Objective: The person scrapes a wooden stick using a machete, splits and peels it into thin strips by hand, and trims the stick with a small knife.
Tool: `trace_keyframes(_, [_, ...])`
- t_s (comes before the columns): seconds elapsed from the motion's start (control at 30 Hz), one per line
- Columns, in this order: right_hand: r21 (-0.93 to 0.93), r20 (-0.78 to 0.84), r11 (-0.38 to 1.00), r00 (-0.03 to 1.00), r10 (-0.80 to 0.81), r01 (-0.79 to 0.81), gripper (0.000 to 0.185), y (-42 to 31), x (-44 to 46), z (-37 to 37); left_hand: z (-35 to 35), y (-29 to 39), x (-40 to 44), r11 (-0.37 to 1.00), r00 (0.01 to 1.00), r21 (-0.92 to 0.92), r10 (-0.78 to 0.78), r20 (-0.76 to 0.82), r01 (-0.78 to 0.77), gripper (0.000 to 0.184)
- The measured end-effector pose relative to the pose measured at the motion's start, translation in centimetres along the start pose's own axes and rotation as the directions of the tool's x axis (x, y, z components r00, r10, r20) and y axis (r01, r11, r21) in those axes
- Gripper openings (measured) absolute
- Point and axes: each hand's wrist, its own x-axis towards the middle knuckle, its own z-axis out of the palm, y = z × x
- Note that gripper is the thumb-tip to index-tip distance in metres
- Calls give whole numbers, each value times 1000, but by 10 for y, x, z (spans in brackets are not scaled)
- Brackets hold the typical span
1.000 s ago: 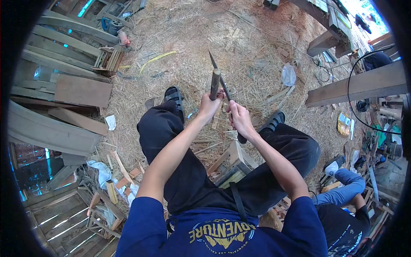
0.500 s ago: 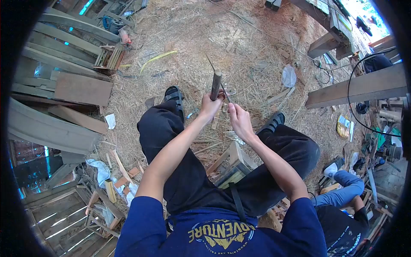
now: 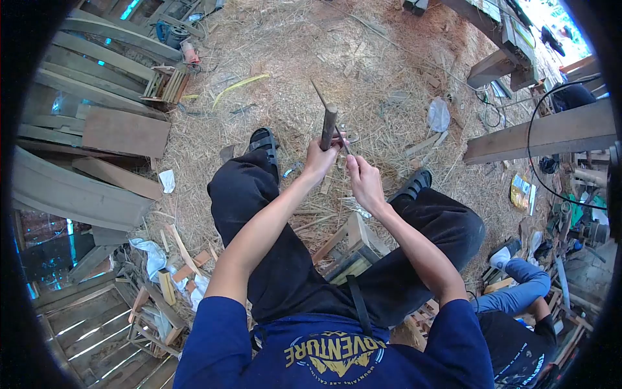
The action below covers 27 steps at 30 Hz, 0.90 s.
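My left hand (image 3: 318,159) is closed around a round wooden handle (image 3: 329,122), whose end points up towards me. A small metallic part (image 3: 350,139) shows beside the fingers; what the handle belongs to is mostly hidden. In my right hand (image 3: 365,185), fingers closed, is a long thin file-like tool (image 3: 322,97). It slants up and left, crossing close behind the handle. Both hands are close together, out in front of my knees. Whether the thin tool touches the metallic part, I cannot tell.
Straw and shavings cover the ground. Planks (image 3: 123,133) lean at the left, near a small wooden crate (image 3: 166,85). A wooden beam (image 3: 538,133) and black cable (image 3: 530,129) are at the right. Between my legs stands a wooden block (image 3: 356,243). Another person (image 3: 521,337) sits lower right.
The thin tool has shifted slightly against the handle, its tip a little further left. Both hands keep their hold and have barely moved.
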Motion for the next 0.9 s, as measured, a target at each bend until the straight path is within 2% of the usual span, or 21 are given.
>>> trace_keyframes(0.13, [-50,-23,999,1000,-21,20,49,3,1,1,1,0,0,1000,1000,-12,10,-1,-10,29])
trace_keyframes(0.23, [66,11,997,1000,-26,25,51,10,6,4,-1,-8,4,1000,1000,4,-8,-24,8,27])
trace_keyframes(0.33, [232,90,969,994,61,-80,52,7,7,0,-3,-12,7,998,998,31,-46,-41,47,24])
trace_keyframes(0.47, [242,92,967,994,52,-73,53,6,7,1,-3,-16,7,998,997,-9,-67,-45,66,23])
trace_keyframes(0.57, [221,72,975,997,17,-33,53,15,11,4,-3,-17,6,999,998,46,-1,-59,4,24])
trace_keyframes(0.63, [179,33,984,999,-32,25,53,14,14,2,-2,-7,1,991,993,115,-62,-102,74,25])
trace_keyframes(0.67, [169,38,986,999,-8,1,55,13,15,0,-1,-2,-1,983,988,149,-90,-125,108,25])
trace_keyframes(0.77, [171,62,981,995,79,-88,59,7,19,-8,1,-36,7,997,937,-6,64,-342,-71,29])
trace_keyframes(0.87, [205,76,969,989,128,-141,59,12,22,-10,-20,-35,-7,985,976,134,-78,-203,107,42])
trace_keyframes(0.9, [201,59,974,994,94,-104,59,15,24,-9,-36,-74,7,921,982,367,-72,-174,132,52])
